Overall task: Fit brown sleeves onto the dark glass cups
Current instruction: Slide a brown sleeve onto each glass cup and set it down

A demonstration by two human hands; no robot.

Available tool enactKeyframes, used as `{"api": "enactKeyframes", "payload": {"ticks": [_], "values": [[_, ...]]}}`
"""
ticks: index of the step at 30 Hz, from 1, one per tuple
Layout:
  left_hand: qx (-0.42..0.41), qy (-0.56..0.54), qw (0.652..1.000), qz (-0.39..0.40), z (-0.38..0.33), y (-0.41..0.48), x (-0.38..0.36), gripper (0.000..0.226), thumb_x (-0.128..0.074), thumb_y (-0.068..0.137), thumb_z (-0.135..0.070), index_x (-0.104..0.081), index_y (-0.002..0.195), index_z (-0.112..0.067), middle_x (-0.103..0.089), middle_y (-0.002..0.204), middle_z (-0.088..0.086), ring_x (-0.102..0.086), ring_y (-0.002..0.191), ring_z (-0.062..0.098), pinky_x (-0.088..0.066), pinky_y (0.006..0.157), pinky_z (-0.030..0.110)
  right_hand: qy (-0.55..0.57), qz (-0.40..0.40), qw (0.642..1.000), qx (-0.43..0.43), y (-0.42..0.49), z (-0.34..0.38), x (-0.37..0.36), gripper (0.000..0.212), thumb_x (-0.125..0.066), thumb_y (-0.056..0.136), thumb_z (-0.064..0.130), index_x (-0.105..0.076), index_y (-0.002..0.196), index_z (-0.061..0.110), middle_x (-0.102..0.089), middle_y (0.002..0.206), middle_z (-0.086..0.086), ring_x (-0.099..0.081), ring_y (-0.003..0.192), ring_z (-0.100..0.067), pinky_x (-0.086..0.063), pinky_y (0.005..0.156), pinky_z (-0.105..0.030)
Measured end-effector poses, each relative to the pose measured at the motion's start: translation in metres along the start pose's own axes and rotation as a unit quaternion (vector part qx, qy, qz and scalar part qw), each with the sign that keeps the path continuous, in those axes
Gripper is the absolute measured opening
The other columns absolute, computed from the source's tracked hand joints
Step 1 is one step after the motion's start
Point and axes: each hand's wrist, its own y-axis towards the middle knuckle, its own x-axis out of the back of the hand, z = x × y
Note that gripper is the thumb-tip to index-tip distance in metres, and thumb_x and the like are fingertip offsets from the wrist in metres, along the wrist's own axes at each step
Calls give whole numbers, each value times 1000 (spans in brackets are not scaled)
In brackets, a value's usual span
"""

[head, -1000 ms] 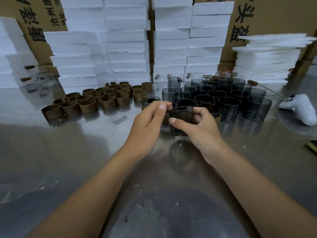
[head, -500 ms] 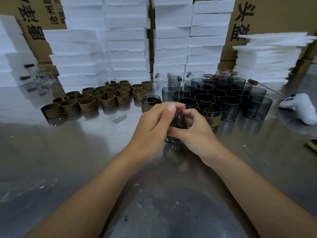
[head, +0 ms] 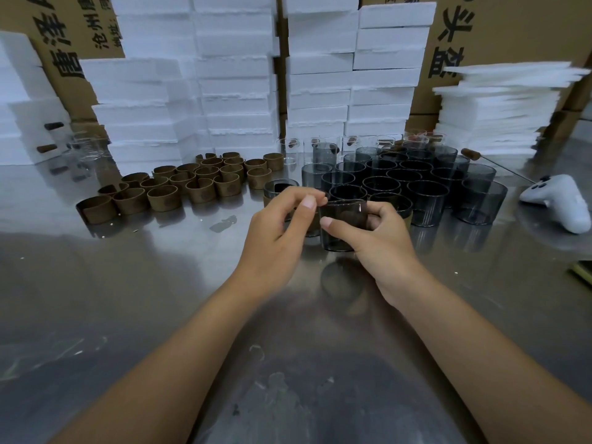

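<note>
My right hand [head: 381,238] grips a bare dark glass cup [head: 344,224] just above the steel table [head: 128,299], thumb across its front. My left hand [head: 275,232] is beside it on the left, with thumb and forefinger pinching the cup's left rim. Several loose brown sleeves [head: 198,184] stand in rows at the back left. A cluster of several dark glass cups [head: 400,181] stands behind my hands. Two cups wearing sleeves stand close by, one behind my left hand [head: 277,189] and one behind my right hand [head: 397,203].
White foam blocks [head: 234,91] are stacked along the back in front of cardboard boxes, with a foam sheet pile [head: 499,107] at the right. A white controller [head: 560,203] lies at the right. Clear glasses [head: 290,149] stand behind the dark cups.
Half a second ago my left hand covered the cup and both hands held it lower. Now the left hand has drawn back to the rim and the cup shows again, slightly raised.
</note>
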Motion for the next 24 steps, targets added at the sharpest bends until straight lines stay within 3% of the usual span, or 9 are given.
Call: {"api": "enactKeyframes", "payload": {"ticks": [6,9,12,15,18,21,24], "values": [[64,-11,996,53,5,-1,0,26,-42,100,-27,-56,123,-26,-59,121,-18,-50,113,-12,-36,88,2,9,6,1000,15,-2,0,1,55,-85,68,19,-52,112,17,-69,107,-2,-68,95,-11,-54,87,-31],[113,-52,991,47,2,1,0,35,-47,97,-31,-53,130,-21,-57,126,-16,-50,108,-18,-37,83,-1,8,20,999,32,-3,2,1,54,-85,67,22,-53,110,20,-70,104,2,-68,94,-7,-54,80,-22],[179,-81,979,56,-1,3,-1,52,-54,89,-38,-49,136,-17,-60,124,-8,-56,110,-3,-44,93,10,-32,49,995,80,-7,1,-1,51,-85,68,18,-52,106,25,-68,102,7,-66,92,0,-52,76,-14],[209,-125,968,65,-3,2,-1,57,-64,79,-38,-52,130,-17,-66,114,-5,-62,109,7,-48,98,25,-87,55,986,132,-9,-2,-4,50,-81,70,13,-52,108,26,-64,102,12,-62,93,3,-49,79,-13],[211,-142,965,70,-1,3,0,49,-69,67,-39,-59,113,-25,-70,108,-5,-66,100,3,-52,86,18,-90,55,983,148,-9,-2,-4,54,-80,69,13,-52,113,25,-62,101,14,-61,92,8,-47,77,-9],[201,-138,968,56,1,3,0,38,-72,77,-23,-60,112,-22,-71,106,-3,-67,94,1,-50,77,11,-82,64,984,148,-9,-1,-4,55,-80,69,9,-52,114,23,-63,102,14,-61,92,8,-46,76,-7],[176,-145,974,19,3,3,-1,30,-72,80,-10,-63,106,-19,-73,91,-10,-67,85,-4,-48,69,8,-63,91,986,126,-9,-1,-4,61,-81,70,6,-52,122,20,-64,112,8,-63,102,-1,-50,86,-15]]}}
